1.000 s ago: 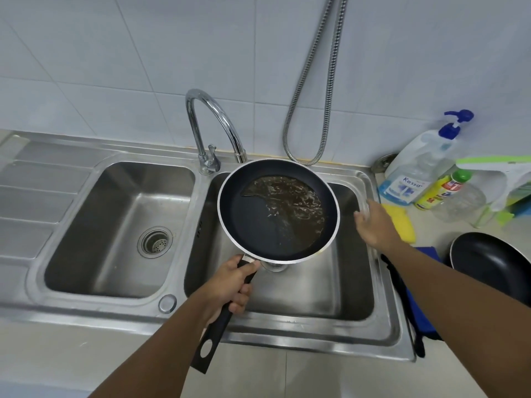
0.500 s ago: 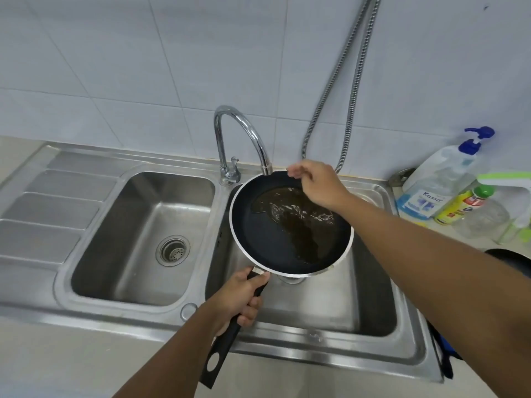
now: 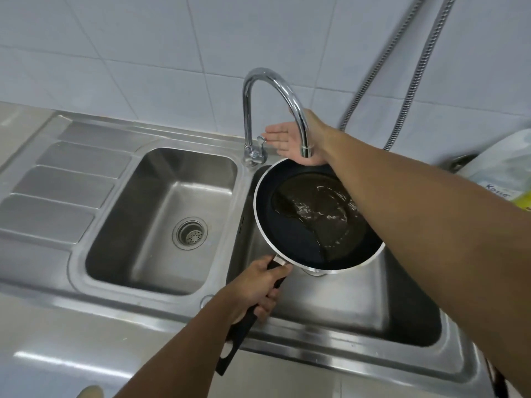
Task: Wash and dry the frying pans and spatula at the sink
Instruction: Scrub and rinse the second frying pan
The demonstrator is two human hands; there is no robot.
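A black frying pan (image 3: 298, 239) with a pale rim and dark oily residue hangs over the right basin of the steel sink (image 3: 359, 305). My left hand (image 3: 255, 285) grips its black handle near the pan body. My right hand (image 3: 287, 142) reaches across the pan, behind the curved chrome tap (image 3: 275, 90). Its fingers are straight and their tips are at the small tap lever (image 3: 261, 139). No water runs from the spout. No spatula is in view.
The left basin (image 3: 161, 219) with its round drain strainer lies beside the pan, and a ribbed draining board (image 3: 60, 191) is further left. A metal shower hose (image 3: 413, 61) hangs on the tiled wall. A soap bottle (image 3: 500, 179) stands at the right edge.
My right hand has moved from the right sink rim, over the pan, to the tap lever. The pan stays held over the right basin. The view has shifted left.
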